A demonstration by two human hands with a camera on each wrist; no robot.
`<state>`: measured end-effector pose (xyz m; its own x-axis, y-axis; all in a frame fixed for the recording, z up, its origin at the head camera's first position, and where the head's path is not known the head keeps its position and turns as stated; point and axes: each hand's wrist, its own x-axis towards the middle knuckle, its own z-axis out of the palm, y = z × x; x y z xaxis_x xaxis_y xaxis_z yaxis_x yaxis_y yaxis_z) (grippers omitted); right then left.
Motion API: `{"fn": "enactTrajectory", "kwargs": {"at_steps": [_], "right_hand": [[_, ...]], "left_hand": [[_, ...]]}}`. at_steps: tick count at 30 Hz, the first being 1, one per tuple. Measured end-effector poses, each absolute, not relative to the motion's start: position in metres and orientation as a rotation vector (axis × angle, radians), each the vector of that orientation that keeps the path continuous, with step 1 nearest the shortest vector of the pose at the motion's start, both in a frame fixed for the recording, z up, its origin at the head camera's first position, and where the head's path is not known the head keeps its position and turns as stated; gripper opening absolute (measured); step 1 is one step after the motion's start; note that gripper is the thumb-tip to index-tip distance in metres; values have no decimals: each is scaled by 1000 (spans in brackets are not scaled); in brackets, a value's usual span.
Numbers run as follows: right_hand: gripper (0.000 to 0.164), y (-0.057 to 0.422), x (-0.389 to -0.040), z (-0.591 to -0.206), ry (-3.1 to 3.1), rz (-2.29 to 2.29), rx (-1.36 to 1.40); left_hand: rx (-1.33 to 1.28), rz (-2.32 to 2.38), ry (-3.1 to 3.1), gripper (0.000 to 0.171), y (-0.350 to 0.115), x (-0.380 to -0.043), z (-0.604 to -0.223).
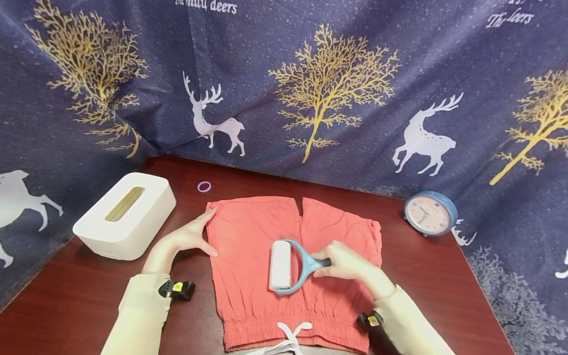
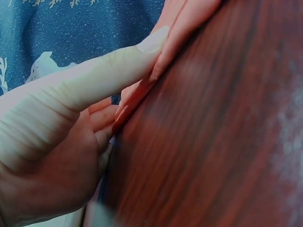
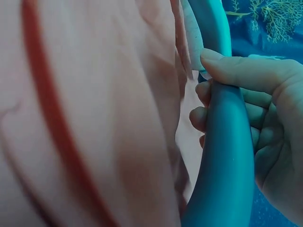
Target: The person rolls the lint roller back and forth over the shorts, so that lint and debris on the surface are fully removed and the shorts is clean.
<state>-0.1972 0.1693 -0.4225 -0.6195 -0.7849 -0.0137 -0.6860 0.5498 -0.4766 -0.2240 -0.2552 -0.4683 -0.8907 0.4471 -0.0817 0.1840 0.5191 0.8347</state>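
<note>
Coral-red shorts point(image 1: 253, 227) lie spread flat, their gathered waistband and white drawstring point(image 1: 290, 337) nearest me. My right hand point(image 1: 343, 261) grips the handle of a lint roller point(image 1: 280, 266), with fingers and thumb curled round it in the right wrist view. The roller has a white cylinder on a blue curved frame and rests over the middle of the shorts. Along the left edge of the shorts, my left hand point(image 1: 193, 234) holds its thumb and fingers spread apart. In the left wrist view its thumb point(image 2: 113, 73) lies extended on the fabric's edge.
A white tissue box point(image 1: 128, 217) stands on the dark red wooden table point(image 1: 191, 301) at the left. Behind the shorts lies a small purple ring point(image 1: 204, 187). A blue alarm clock point(image 1: 430, 213) is at the back right. A dark blue curtain with deer and trees point(image 1: 257, 59) borders the table.
</note>
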Motion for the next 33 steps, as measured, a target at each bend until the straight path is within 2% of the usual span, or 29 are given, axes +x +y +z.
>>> {"fn": "enactTrajectory", "kwargs": {"at_steps": [18, 33], "right_hand": [[25, 210, -190, -424, 2601, -664, -1333], [17, 256, -179, -420, 2637, -644, -1210]], "left_hand": [[527, 1278, 2504, 129, -257, -225, -470], [500, 1290, 2487, 130, -256, -226, -470]]}}
